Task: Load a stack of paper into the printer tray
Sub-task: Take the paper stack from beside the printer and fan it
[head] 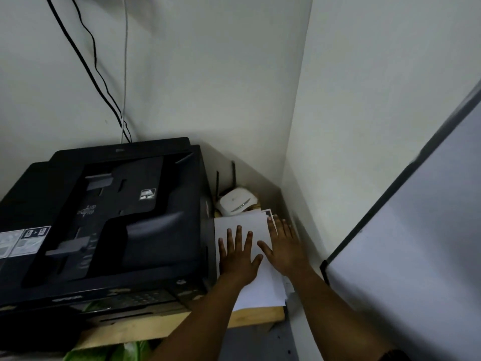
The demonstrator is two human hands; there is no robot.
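Observation:
A large black printer [109, 222] fills the left of the wooden shelf [256, 317]. To its right lies a stack of white paper [257, 290], squeezed between the printer's side and the wall. My left hand [238, 256] lies flat on top of the stack with fingers spread. My right hand [285, 246] rests flat on the stack's right part, fingers spread and reaching over its right edge. Neither hand grips the paper. The printer's front tray slot [125, 312] sits low at the front, mostly dark.
A white router [236, 203] with black antennas stands behind the paper in the corner. Black and white cables [104, 82] run down the wall behind the printer. A large white board with a dark frame [406, 243] leans at the right. Green plastic [130, 351] shows under the shelf.

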